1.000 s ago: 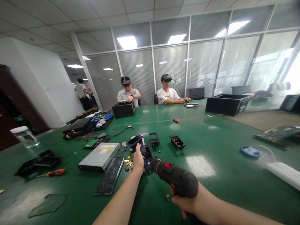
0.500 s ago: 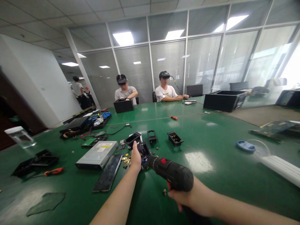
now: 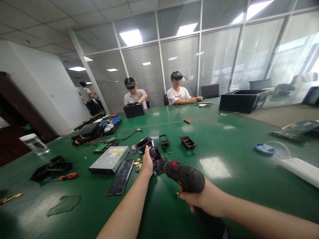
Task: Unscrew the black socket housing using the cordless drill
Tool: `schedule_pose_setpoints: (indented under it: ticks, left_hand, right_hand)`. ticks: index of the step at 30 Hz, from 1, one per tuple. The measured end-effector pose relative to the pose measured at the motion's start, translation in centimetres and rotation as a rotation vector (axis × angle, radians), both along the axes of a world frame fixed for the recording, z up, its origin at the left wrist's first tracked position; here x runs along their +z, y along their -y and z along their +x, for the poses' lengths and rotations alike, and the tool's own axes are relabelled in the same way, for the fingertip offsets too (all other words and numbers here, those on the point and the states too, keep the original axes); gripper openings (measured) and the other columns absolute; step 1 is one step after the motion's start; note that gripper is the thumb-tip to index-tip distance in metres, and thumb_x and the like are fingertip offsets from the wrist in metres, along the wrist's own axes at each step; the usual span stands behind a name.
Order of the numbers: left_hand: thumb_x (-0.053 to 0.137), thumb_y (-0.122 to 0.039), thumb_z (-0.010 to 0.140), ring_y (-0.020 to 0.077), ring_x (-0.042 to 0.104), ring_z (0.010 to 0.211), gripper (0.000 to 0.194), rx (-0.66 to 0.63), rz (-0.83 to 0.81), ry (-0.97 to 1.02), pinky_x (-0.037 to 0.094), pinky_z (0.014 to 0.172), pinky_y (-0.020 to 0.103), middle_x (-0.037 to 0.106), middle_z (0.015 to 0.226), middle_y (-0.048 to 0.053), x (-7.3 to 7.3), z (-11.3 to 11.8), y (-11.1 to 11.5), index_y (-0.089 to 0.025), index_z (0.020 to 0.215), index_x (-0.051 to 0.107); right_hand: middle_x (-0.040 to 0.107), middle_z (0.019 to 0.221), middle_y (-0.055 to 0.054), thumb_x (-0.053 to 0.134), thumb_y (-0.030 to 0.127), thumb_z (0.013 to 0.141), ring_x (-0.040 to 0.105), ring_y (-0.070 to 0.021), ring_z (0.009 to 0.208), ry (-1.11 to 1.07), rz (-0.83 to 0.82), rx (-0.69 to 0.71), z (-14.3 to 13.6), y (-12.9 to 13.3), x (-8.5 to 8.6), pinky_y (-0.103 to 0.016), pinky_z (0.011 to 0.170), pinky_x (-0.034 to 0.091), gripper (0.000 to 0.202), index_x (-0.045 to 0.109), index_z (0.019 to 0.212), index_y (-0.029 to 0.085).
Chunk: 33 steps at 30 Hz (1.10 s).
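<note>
My left hand (image 3: 148, 161) grips a small black housing (image 3: 156, 157) from its left side, near the middle of the green table. In my right hand (image 3: 199, 198) is a black power drill (image 3: 184, 175), its front end pointing left against or very near the housing; the exact contact is hidden. Small brass parts (image 3: 138, 165) lie just left of my left hand. Behind the held piece are an open black frame (image 3: 144, 143), a second upright frame (image 3: 163, 140) and a black tray with brass bits (image 3: 188, 142). A loose brass screw (image 3: 177, 195) lies beside my right hand.
A silver disc drive (image 3: 109, 159) and a dark phone-like slab (image 3: 121, 177) lie to the left, with an orange screwdriver (image 3: 68, 176) and a water glass (image 3: 35, 144) beyond. Two people (image 3: 179, 94) sit across the table. A blue lid (image 3: 264, 149) lies right.
The view has shifted, so the table items appear slightly farther right. Both hands keep their hold on the housing and drill, with little change between them.
</note>
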<state>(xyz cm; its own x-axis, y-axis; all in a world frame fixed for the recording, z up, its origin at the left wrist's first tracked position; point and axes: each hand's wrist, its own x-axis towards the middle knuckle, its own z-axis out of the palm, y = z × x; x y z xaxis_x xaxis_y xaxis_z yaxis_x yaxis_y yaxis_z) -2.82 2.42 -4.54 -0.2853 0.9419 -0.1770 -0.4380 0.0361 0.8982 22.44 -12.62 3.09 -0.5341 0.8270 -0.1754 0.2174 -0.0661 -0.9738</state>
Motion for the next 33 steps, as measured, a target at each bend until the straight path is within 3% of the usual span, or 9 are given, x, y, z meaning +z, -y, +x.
schedule_pose_setpoints:
  ticks: [10, 22, 29, 33]
  left_hand:
    - [0.059, -0.085, 0.113, 0.0327, 0.091, 0.081, 0.073, -0.007, 0.01, -0.047, 0.076, 0.081, 0.041, 0.087, 0.085, 0.015, -0.4, -0.2, -0.7, -0.017, 0.097, 0.081]
    - [0.055, -0.077, 0.118, 0.0343, 0.094, 0.091, 0.067, -0.006, 0.001, -0.022, 0.077, 0.084, 0.043, 0.088, 0.086, 0.015, 0.4, 0.1, -0.4, -0.018, 0.103, 0.082]
    - [0.05, -0.077, 0.12, 0.0314, 0.089, 0.076, 0.07, -0.053, -0.007, -0.068, 0.074, 0.073, 0.039, 0.083, 0.076, 0.013, 0.4, -0.1, -0.4, -0.017, 0.103, 0.082]
    - [0.053, -0.08, 0.118, 0.0286, 0.086, 0.07, 0.07, -0.05, -0.007, -0.056, 0.073, 0.071, 0.038, 0.085, 0.08, 0.012, 0.5, -0.1, -0.4, -0.017, 0.107, 0.082]
  right_hand:
    - [0.064, 0.058, 0.007, 0.076, 0.016, 0.077, 0.064, -0.0142, 0.053, -0.008, 0.032, 0.008, 0.1, 0.0, -0.1, -0.025, 0.058, 0.051, 0.018, 0.06, 0.081, 0.026]
    - [0.068, 0.064, 0.006, 0.08, 0.021, 0.075, 0.066, -0.0154, 0.054, -0.044, 0.046, 0.025, 0.4, -0.1, 0.2, -0.025, 0.055, 0.054, 0.022, 0.063, 0.089, 0.025]
    - [0.069, 0.066, 0.006, 0.081, 0.018, 0.076, 0.065, -0.0146, 0.054, -0.046, 0.036, 0.027, 0.5, 0.1, 0.9, -0.024, 0.055, 0.054, 0.028, 0.071, 0.101, 0.022]
    - [0.068, 0.064, 0.006, 0.083, 0.017, 0.076, 0.067, -0.016, 0.053, -0.033, 0.048, 0.014, 0.5, 0.0, 0.7, -0.024, 0.054, 0.055, 0.028, 0.075, 0.103, 0.022]
